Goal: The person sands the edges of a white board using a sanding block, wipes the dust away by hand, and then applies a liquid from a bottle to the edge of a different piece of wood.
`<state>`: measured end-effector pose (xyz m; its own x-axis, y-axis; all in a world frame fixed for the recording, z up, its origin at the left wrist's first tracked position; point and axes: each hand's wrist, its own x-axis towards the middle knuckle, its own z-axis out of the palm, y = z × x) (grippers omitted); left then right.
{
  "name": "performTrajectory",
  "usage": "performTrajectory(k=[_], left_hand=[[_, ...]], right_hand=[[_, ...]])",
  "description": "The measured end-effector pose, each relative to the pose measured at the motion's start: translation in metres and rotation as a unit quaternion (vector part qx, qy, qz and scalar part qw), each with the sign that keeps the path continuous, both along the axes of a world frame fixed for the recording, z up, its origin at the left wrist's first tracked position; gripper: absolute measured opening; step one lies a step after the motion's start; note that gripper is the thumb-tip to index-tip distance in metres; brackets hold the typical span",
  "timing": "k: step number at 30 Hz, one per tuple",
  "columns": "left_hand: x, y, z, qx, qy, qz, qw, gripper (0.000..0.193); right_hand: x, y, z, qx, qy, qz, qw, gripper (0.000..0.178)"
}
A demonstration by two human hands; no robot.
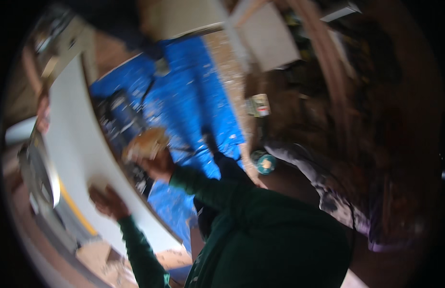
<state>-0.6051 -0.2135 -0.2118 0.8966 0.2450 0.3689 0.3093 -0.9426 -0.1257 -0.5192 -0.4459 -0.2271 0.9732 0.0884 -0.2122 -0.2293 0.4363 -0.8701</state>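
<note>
The picture is blurred by motion. My left hand, in a dark green sleeve, rests on a long white board that curves across the left side. Whether its fingers grip the board is too blurred to tell. My right hand is raised just past the board's right edge and is closed on a tan, lumpy block-like object. Another person's hand holds the board's far left edge.
A blue tarp speckled with white covers the floor beyond the board. A teal round tool lies near it, beside a grey spattered cloth. White panels lean at the top. A yellow-edged object lies under the board.
</note>
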Motion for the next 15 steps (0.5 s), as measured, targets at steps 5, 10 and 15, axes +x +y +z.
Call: performTrajectory(k=[5,10,15], left_hand=[[0.000,-0.002,0.004,0.001,0.056,0.086,0.995,0.059],[0.010,-0.001,-0.003,0.010,0.043,0.075,0.996,0.061],[0.020,0.004,0.006,0.020,0.072,0.071,0.995,0.061]], right_hand=[[-0.086,-0.022,0.021,-0.179,-0.078,0.022,0.981,0.054],[-0.104,-0.080,-0.012,-0.239,-0.010,-0.206,0.949,0.065],[-0.102,-0.132,0.022,-0.161,0.023,-0.281,0.946,0.053]])
